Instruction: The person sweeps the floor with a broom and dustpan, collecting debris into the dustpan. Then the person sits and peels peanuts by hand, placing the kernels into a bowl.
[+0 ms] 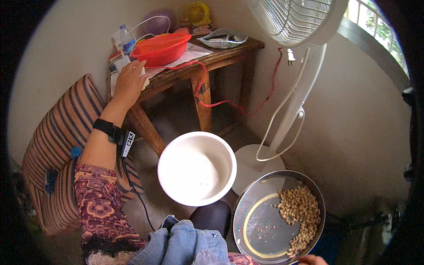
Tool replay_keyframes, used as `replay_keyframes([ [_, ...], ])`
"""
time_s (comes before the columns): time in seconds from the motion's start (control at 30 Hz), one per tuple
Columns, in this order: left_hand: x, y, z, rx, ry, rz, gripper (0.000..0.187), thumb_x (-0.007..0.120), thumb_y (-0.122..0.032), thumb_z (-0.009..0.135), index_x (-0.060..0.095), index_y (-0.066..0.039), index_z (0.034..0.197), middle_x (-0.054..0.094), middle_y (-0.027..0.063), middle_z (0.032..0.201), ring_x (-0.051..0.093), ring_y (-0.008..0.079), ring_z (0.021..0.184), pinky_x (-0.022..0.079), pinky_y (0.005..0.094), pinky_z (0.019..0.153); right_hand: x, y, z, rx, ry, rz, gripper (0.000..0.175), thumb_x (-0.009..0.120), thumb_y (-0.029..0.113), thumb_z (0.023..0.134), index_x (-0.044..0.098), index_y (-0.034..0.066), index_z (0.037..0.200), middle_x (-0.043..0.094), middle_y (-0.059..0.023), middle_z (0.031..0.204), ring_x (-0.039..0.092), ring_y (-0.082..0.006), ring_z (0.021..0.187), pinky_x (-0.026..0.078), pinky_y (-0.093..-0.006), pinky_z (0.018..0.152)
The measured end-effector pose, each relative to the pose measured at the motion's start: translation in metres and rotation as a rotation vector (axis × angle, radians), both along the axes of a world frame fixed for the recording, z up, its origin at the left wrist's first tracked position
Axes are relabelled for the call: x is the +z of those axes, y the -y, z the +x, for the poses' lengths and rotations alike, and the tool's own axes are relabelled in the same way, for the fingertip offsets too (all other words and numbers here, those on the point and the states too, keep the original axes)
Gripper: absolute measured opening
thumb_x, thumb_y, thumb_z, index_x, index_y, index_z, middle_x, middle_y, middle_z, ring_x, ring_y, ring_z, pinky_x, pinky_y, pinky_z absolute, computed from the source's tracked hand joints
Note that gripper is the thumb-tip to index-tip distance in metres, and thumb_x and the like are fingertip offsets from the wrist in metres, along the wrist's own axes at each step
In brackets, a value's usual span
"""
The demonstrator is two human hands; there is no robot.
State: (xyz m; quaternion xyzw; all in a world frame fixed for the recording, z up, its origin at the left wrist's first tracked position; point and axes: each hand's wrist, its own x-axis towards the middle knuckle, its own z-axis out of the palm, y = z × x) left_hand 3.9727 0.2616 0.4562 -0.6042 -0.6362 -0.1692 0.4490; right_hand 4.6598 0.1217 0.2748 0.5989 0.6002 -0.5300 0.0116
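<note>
My left hand (130, 82) reaches to the near left corner of a wooden table (172, 78). Its fingers bend over a pale, flat object (144, 82) that the hand mostly hides. A round dark pan (265, 228) with a pale ring inside tilts at my right side. Peanut-like kernels (299, 212) are heaped along its right side, with small crumbs near the middle. At the pan's lower right rim is my right hand (313, 260), mostly cut off by the picture's edge. A white plastic basin (198, 169) stands before my knees, with a few small bits inside.
A red plastic basket (162, 49), a water bottle (127, 38) and a pale woven tray (223, 39) sit on the table. A red cord (212, 105) hangs below it. The standing fan (294, 23) rises behind the pan. On the left lies a striped cushion (56, 132).
</note>
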Motion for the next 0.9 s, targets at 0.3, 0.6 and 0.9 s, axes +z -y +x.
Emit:
replay_keyframes([
  [0.3,0.190,0.046,0.007,0.217,-0.188,-0.248,0.037,0.046,-0.021,0.089,0.044,-0.012,0.124,0.050,0.0133,0.120,0.050,0.0288,0.109,0.040,0.0382,0.092,0.076,-0.034,0.009,-0.085,-0.108,-0.640,0.025,0.052,0.010,0.084,0.056,-0.0021,0.104,0.061,-0.0054,0.091,0.054,-0.0134,0.075,0.045,-0.0277,0.069],
  [0.6,0.093,-0.043,-0.031,0.088,0.273,-0.240,0.040,0.054,-0.012,0.082,0.048,-0.004,0.120,0.049,0.0204,0.119,0.045,0.0317,0.113,0.037,0.0358,0.095,0.074,-0.030,-0.037,0.122,-0.242,0.004,0.030,0.058,0.012,0.084,0.051,-0.0019,0.110,0.059,-0.0065,0.096,0.054,-0.0131,0.089,0.045,-0.0259,0.078],
  [0.9,0.079,-0.052,-0.023,0.141,0.378,-0.148,0.025,0.044,-0.008,0.082,0.058,-0.001,0.102,0.058,0.0213,0.101,0.055,0.0353,0.095,0.045,0.0409,0.081,0.094,-0.007,-0.058,-0.061,-0.001,-0.128,0.038,0.062,0.017,0.082,0.053,-0.0020,0.113,0.062,-0.0111,0.099,0.058,-0.0169,0.091,0.046,-0.0287,0.083],
])
